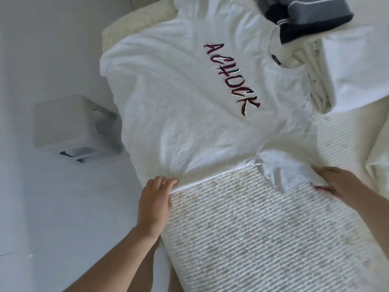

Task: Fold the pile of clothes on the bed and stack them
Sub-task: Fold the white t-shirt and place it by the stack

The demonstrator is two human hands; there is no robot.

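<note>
Ribbed, quilted mattress fills the foreground, faintly stained; on it the left hand pinches the near side edge of a white T-shirt, fingers curled on the fabric; the right hand grips the near sleeve's cuff; the shirt lies spread flat, soft and crinkled, with dark red lettering; beyond its collar sit a folded white garment and a grey striped one.
</note>
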